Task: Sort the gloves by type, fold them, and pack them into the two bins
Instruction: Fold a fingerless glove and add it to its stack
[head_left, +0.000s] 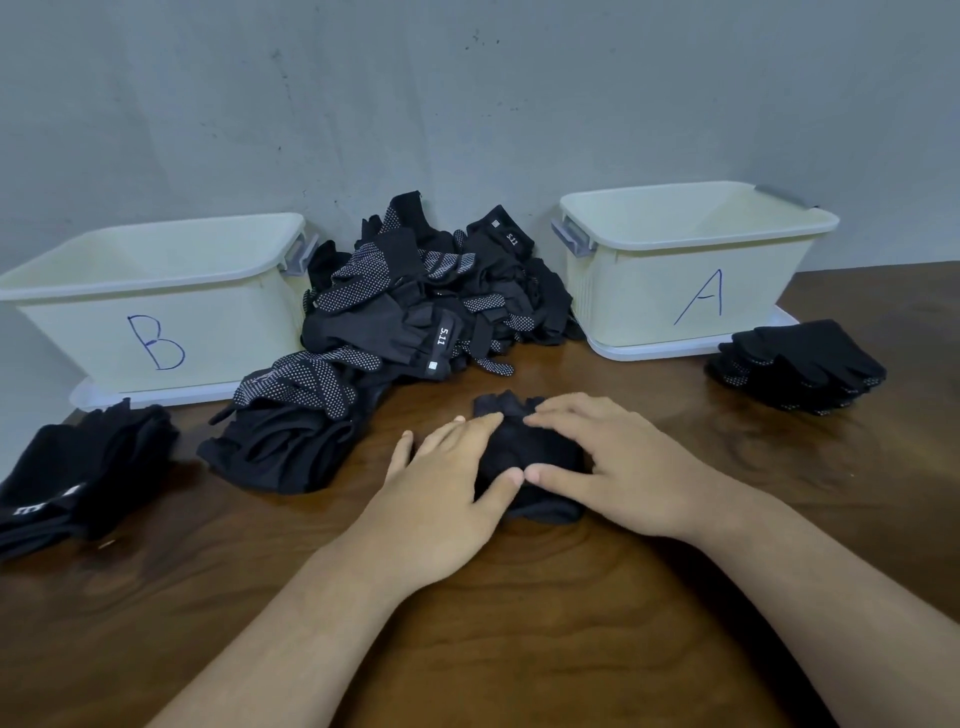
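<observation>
A black glove (530, 457) lies folded on the brown table, in the middle. My left hand (447, 493) and my right hand (608, 457) press flat on it from either side, fingers straight, thumbs meeting on top. Behind it a loose pile of black gloves (415, 312), some with white dots and some with 5.11 labels, rests against the wall. A cream bin marked B (156, 306) stands at the left and a cream bin marked A (685, 270) at the right. Neither bin's inside shows.
A stack of folded labelled gloves (78, 478) sits in front of bin B at the table's left edge. A stack of folded dotted gloves (800, 364) sits beside bin A. A grey wall (467, 104) closes the back.
</observation>
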